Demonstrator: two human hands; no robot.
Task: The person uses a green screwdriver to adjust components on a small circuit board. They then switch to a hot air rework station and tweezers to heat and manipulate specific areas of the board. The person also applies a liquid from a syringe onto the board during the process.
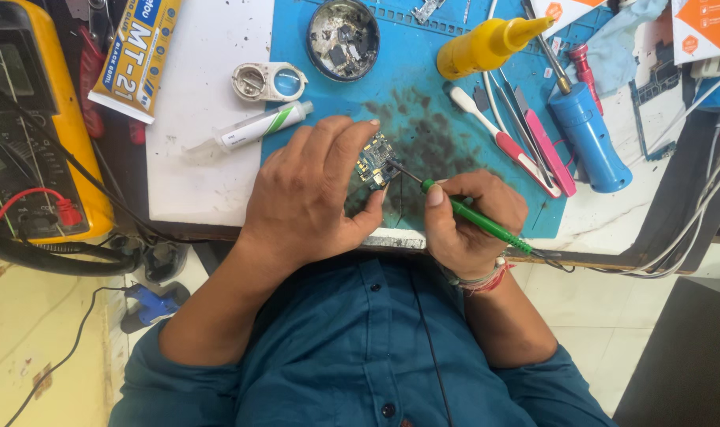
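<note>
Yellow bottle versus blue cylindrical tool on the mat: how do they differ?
The yellow bottle is squat, with a tapered nozzle pointing right; the blue cylindrical tool is longer, with a thin metal shaft pointing up-left. The bottle lies wholly on the blue mat; the tool overhangs its right edge. Both lie on their sides, untouched.

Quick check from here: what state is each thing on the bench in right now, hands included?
Left hand: pressing the circuit board onto the blue mat.
Right hand: gripping the green soldering iron, tip on the board.
Yellow squeeze bottle: lying on its side.
White syringe tube: lying flat.
Round tin: open, holding small parts.
</note>
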